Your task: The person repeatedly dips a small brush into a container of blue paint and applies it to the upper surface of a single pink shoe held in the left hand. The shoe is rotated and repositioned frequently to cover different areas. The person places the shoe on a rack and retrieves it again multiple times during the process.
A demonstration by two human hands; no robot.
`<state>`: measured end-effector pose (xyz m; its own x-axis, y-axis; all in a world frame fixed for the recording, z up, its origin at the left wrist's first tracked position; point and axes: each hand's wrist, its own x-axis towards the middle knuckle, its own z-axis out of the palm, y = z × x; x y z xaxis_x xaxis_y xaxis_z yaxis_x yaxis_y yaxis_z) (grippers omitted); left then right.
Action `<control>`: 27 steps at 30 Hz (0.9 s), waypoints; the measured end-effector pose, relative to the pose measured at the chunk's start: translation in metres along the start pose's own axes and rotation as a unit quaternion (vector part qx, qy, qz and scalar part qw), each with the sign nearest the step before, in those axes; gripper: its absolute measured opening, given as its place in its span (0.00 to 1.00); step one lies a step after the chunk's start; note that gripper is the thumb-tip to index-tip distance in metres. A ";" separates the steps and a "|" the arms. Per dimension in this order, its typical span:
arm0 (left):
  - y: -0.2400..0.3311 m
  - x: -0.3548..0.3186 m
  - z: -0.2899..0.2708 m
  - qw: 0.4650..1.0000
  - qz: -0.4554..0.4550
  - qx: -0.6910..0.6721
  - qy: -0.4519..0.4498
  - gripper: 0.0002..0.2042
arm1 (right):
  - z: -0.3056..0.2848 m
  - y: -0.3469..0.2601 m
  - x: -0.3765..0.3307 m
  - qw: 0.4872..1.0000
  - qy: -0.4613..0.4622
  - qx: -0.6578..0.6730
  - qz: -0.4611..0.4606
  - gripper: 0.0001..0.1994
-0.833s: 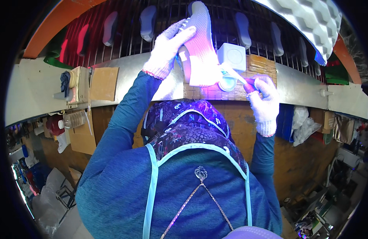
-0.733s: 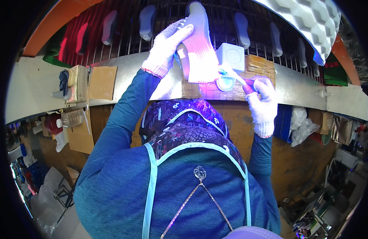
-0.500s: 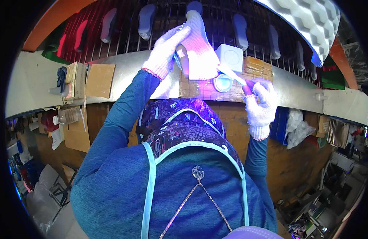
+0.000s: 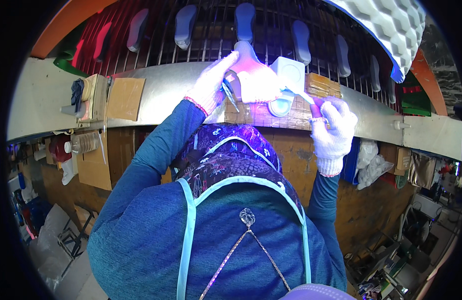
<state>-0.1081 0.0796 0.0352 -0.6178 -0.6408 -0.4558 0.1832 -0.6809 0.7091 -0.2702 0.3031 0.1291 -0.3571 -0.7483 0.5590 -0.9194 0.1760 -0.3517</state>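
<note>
My left hand (image 4: 213, 80), in a white knit glove, is closed on the side of a pale mesh shoe upper (image 4: 258, 82), washed out by the bright light. Below those fingers a thin blue strip-like thing (image 4: 229, 94) sticks out; its kind I cannot make out. My gloved right hand (image 4: 333, 125) pinches a brush with a white handle (image 4: 304, 95). The brush's tip meets the upper's right lower edge, or lies just beside it; glare hides which. Under that tip stands a small round white cup (image 4: 281, 106), with a white square container (image 4: 291, 72) behind it.
Beyond the metal ledge (image 4: 161, 90), several shoe soles (image 4: 185, 27) lie on a rack of parallel rods (image 4: 211, 40). A taped cardboard pad (image 4: 251, 114) lies under the cup. A white textured panel (image 4: 391, 25) hangs at upper right; a cardboard sheet (image 4: 126, 99) lies left.
The shoe upper has tipped and come lower, baring the sole behind it on the rack. My left hand has moved down with it; my right hand and brush have shifted slightly right.
</note>
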 end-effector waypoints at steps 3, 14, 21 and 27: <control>-0.003 0.004 -0.003 0.999 0.031 -0.006 -0.011 0.25 | 0.004 0.002 0.001 1.000 0.002 -0.011 0.007 0.06; 0.006 -0.015 0.004 0.997 -0.054 -0.020 -0.050 0.25 | 0.006 0.011 0.007 0.991 -0.025 0.122 0.050 0.08; -0.001 -0.033 0.003 0.984 -0.146 -0.073 -0.077 0.25 | 0.003 0.012 0.022 0.996 -0.021 0.067 -0.054 0.11; -0.009 -0.053 0.012 0.948 -0.300 -0.103 0.030 0.27 | 0.000 0.014 0.039 0.991 -0.022 0.064 -0.118 0.11</control>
<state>-0.0863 0.1247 0.0595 -0.6137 -0.1317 -0.7785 -0.0381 -0.9799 0.1958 -0.2974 0.2764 0.1458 -0.1239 -0.7868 0.6047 -0.9473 -0.0876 -0.3081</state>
